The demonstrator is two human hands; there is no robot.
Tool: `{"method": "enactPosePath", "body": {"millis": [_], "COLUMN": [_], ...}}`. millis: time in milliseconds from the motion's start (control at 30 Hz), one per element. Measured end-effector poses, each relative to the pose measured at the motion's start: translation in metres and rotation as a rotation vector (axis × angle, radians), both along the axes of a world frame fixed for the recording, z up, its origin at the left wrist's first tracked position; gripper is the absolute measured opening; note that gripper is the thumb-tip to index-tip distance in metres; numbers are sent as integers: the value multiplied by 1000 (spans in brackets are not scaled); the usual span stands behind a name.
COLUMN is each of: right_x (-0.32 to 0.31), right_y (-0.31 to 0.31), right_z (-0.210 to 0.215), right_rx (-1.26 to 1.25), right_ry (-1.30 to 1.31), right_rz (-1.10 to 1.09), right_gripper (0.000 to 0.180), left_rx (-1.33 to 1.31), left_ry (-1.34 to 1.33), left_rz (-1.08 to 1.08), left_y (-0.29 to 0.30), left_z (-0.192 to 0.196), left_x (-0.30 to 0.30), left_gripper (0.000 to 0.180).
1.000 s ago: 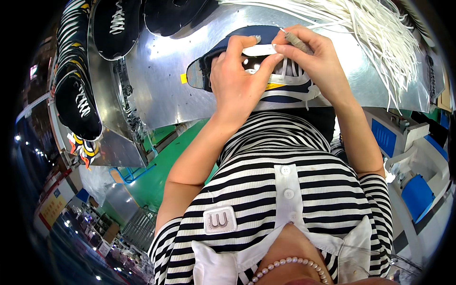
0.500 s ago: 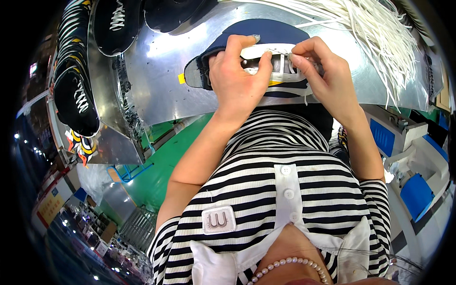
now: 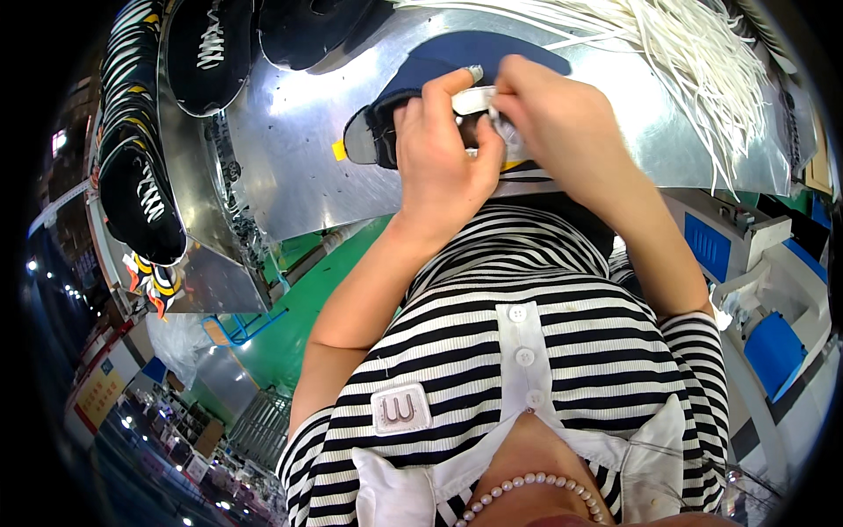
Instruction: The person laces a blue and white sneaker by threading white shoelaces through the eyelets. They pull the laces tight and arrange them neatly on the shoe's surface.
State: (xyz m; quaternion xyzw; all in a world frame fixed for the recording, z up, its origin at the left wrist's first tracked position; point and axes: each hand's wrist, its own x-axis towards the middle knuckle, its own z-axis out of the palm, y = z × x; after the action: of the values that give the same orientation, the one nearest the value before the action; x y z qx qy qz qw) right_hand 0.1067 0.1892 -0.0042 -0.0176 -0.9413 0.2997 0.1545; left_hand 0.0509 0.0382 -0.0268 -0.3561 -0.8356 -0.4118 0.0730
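Note:
A navy shoe upper [image 3: 465, 54] with white and yellow parts lies on the metal table in front of me. My left hand [image 3: 443, 154] grips it at the opening, thumb inside and fingers over the white eyelet strip [image 3: 474, 100]. Right beside those fingertips, my right hand [image 3: 566, 123] is closed in a pinch at the eyelet strip, on what appears to be a white shoelace. The back of this hand covers the toe side and most of the lacing. A yellow tab [image 3: 339, 150] sticks out at the heel end.
Loose white shoelaces [image 3: 680, 83] are heaped at the table's far right. Black laced uppers [image 3: 207, 57] lie at the far left, beside a long row of stacked uppers [image 3: 136, 198]. A grey machine with blue panels [image 3: 773, 351] stands to my right.
My right hand has moved left along the eyelet strip, close to my left fingertips, and now hides more of the lacing. The left hand keeps its hold on the upper.

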Motion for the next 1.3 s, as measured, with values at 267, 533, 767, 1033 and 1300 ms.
{"method": "enactPosePath", "body": {"millis": [267,533,767,1033,1300], "right_x": [37,39,57,107,34], "right_y": [27,38,35,23,11], "right_z": [4,-24,37,18,-21], "right_rx": [-241,-213,-126,-293,-1094], "right_ry": [-123,-48,122,-327,-144], "right_rz": [-285,-152,-41,166,-144], "right_gripper": [25,21,18,15,21], "left_rx": [351,124,-417,-114,-65], "left_ry": [-661,-736,163,66,105], "left_rz": [33,-53,-198,-56,-191], "left_y": [14,-3,8,16,14], "left_z": [4,33,31,25,40], "left_x": [-16,-15,2,-31,-9], "left_gripper": [29,56,41,24,20]}}
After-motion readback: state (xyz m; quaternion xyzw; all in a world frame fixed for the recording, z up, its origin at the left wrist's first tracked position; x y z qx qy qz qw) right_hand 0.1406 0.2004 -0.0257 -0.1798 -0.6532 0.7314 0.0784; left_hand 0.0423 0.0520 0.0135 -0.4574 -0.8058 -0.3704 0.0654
